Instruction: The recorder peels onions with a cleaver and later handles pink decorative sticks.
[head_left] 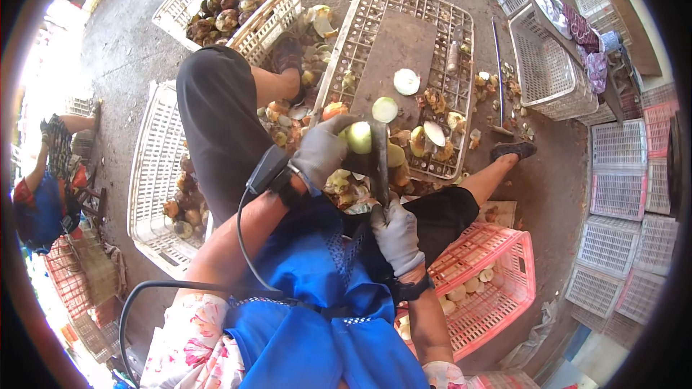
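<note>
My left hand [322, 151], in a grey glove, is closed around a pale green peeled onion [358, 137]. My right hand [398, 236], also gloved, grips the handle of a broad dark-bladed knife [380, 166]. Its blade points away from me, right beside the onion. A cut onion piece [385, 109] shows at the blade's far end; whether it touches the blade I cannot tell. Farther off, a pale round onion piece [406, 81] lies on a brown board [407, 34]. Under the board is an upturned pale plastic crate [344, 50], strewn with skins and trimmings.
Another knife [453, 54] rests on the upturned crate. A white crate [277, 1] of dark onions stands far left, another crate [148, 173] of onions beside my left leg. A pink crate [515, 274] at my right holds peeled onions. Another person [43, 202] is at the left.
</note>
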{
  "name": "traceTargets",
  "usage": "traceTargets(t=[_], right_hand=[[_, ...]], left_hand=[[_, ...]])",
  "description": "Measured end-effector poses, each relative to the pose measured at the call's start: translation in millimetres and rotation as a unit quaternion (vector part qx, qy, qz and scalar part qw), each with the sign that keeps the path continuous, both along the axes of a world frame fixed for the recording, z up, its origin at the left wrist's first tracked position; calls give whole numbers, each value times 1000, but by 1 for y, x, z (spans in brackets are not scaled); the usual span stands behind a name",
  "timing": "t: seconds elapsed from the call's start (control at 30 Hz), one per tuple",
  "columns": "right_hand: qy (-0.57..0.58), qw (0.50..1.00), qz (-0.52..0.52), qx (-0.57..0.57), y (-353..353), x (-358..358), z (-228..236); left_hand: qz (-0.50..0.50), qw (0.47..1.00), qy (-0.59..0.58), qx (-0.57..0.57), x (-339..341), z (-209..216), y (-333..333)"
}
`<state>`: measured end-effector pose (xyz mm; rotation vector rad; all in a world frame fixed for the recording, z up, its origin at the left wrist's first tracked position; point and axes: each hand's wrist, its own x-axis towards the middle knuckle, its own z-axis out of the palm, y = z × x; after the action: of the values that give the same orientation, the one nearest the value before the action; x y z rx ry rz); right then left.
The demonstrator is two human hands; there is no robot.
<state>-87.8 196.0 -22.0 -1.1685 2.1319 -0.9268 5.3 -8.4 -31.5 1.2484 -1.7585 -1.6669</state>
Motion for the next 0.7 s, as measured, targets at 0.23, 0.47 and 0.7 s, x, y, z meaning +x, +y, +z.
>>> traceTargets(t=[0.23, 0.47, 0.7], right_hand=[[-483, 861, -157, 3, 10, -31, -9], [-666, 722, -186, -25, 20, -46, -18], [-780, 585, -211, -72, 32, -54, -33]], left_hand=[[-121, 943, -237, -199, -21, 27, -11], [-147, 905, -246, -314, -44, 29, -12], [-187, 872, -341, -298, -66, 36, -16]])
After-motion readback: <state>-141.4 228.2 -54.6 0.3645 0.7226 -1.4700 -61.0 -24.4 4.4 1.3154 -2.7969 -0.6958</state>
